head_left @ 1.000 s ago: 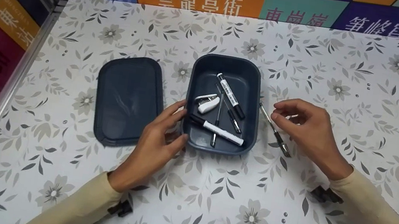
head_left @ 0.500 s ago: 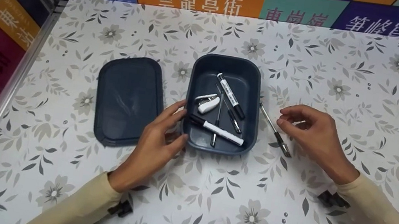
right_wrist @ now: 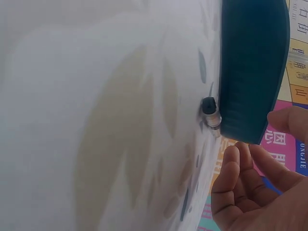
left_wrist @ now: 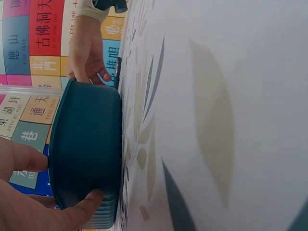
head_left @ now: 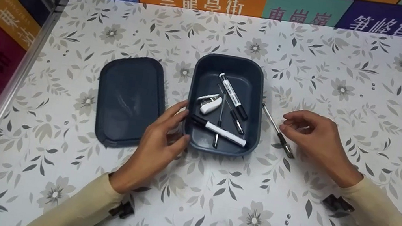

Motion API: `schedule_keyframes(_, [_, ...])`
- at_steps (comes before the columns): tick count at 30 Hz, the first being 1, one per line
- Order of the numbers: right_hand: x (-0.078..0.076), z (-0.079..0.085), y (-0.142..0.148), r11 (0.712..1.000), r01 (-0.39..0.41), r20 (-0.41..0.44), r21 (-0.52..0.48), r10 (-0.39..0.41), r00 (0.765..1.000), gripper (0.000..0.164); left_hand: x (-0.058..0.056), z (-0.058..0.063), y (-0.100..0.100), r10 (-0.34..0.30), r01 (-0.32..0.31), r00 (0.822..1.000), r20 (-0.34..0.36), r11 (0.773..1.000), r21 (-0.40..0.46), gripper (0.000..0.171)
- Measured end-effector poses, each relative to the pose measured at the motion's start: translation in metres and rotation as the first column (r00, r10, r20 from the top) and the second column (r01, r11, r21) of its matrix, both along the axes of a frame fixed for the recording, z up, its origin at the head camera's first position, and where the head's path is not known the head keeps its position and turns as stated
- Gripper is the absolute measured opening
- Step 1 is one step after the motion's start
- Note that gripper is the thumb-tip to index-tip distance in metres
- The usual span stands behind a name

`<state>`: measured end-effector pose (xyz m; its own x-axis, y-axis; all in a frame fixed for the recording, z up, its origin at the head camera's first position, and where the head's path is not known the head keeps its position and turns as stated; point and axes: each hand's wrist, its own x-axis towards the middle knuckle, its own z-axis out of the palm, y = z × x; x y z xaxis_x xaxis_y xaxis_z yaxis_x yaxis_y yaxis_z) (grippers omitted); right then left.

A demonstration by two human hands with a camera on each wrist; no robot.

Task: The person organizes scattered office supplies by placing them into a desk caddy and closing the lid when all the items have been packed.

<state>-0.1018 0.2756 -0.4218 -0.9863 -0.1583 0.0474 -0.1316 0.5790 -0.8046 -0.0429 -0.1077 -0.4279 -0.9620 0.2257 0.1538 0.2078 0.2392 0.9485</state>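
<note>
Pen lies on the flowered table, right of the box and just beside the right hand; probably light, stiff, slick, best pinched at its dark grip. Right fingers loosely curled, thumb near forefinger, holding nothing. Left hand: fingers and thumb spread, touching box wall. Box dark blue, round-cornered, apparently smooth plastic; pen slim, straight.

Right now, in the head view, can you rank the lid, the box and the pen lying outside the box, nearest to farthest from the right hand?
From the right hand:
1. Pen: on the table, just left of the hand.
2. Box: left of the pen.
3. Lid: farthest left, beyond the box.
</note>
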Motion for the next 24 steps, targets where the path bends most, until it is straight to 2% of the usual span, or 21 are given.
schedule_keyframes(13, [-0.0019, -0.0062, 0.0031, 1.000, 0.003, 0.022, 0.007, -0.003, 1.000, 0.024, -0.0003, 0.0016, 0.0002, -0.001, 0.001, 1.000, -0.008, 1.000, -0.012, 0.060])
schedule_keyframes(24, [-0.0065, -0.0104, 0.0021, 0.999, -0.034, 0.068, 0.006, 0.034, 0.997, 0.024, -0.0004, 0.0003, 0.0001, 0.004, -0.004, 1.000, -0.004, 1.000, -0.019, 0.062])
